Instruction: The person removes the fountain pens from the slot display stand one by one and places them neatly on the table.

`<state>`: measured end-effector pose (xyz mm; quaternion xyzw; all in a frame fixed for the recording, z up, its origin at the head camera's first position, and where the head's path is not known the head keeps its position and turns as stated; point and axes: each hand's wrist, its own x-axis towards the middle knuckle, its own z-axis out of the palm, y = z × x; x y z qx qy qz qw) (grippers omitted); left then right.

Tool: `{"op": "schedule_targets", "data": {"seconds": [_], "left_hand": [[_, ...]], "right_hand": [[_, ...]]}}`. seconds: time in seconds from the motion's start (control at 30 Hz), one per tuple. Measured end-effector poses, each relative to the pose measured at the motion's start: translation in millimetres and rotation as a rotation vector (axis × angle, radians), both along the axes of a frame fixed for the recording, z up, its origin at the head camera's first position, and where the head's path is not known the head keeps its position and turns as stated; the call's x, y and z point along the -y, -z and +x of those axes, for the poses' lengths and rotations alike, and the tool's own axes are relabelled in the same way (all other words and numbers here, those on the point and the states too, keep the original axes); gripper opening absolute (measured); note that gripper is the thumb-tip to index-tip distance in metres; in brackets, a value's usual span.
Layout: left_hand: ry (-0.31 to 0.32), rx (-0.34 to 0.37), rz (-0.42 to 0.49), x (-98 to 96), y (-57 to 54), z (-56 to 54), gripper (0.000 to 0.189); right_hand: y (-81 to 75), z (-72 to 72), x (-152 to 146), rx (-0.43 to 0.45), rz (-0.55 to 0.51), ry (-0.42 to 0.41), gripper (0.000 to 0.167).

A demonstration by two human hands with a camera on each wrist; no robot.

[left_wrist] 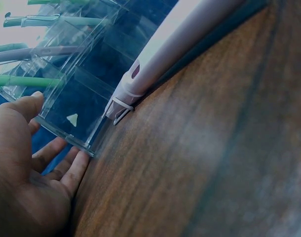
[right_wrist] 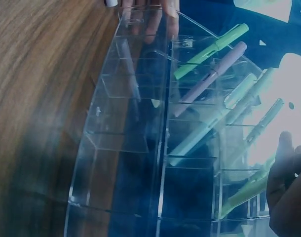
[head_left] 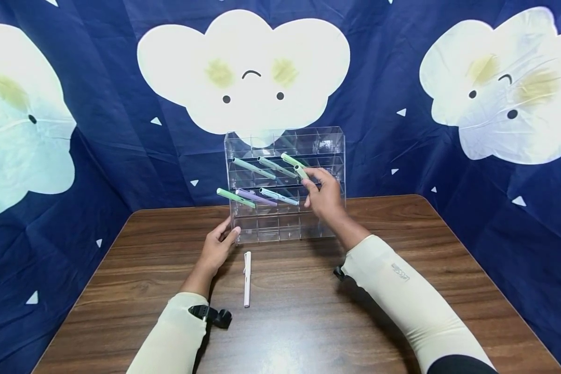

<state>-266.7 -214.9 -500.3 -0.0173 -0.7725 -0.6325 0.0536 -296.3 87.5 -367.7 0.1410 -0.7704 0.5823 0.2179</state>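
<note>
Clear rack (right_wrist: 164, 148): divided into compartments, viewed at a slant. Green pen (right_wrist: 209, 51), purple pen (right_wrist: 209, 79) and pale blue pen (right_wrist: 197, 137) lean out of it, side by side. Further pens beyond are washed out by glare. Right grip (right_wrist: 291, 192), a shadowed hand, is cropped at the right edge; a pale green pen (right_wrist: 246, 194) runs up to it, contact not determinable. Left grip (right_wrist: 153, 22): fingers at the rack's far end. Brown worktop (right_wrist: 37, 108) alongside; blue cloth (right_wrist: 205, 12) behind.
</note>
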Motion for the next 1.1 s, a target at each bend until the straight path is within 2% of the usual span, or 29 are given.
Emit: {"op": "schedule_targets", "data": {"seconds": [0.1, 0.27, 0.4, 0.57, 0.87, 0.97, 1.1], "left_hand": [[-0.002, -0.016, -0.002, -0.5, -0.7, 0.3, 0.060], [-0.006, -0.022, -0.005, 0.3, -0.6, -0.4, 0.061], [0.005, 0.007, -0.007, 1.2, -1.6, 0.7, 0.060], [0.016, 0.041, -0.004, 0.8, -3.4, 3.2, 0.061], [0.014, 0.036, 0.002, 0.4, -1.5, 1.7, 0.060], [0.015, 0.036, 0.016, 0.3, -0.8, 1.3, 0.059], [0.016, 0.035, 0.026, 0.0, -0.4, 1.1, 0.059]], "right_hand": [[-3.8, 3.8, -1, -0.075, -0.016, -0.012, 0.028], [-8.6, 13.3, -4, -0.247, -0.049, -0.010, 0.022], [-7.7, 21.5, -6, -0.299, -0.043, 0.007, 0.020], [-0.5, 31.9, -9, -0.272, -0.057, -0.012, 0.020], [12.3, 44.7, -10, -0.166, -0.078, -0.090, 0.020], [14.6, 46.9, -7, -0.142, -0.101, -0.103, 0.028], [18.1, 48.7, -3, -0.086, -0.138, -0.142, 0.053]]}}
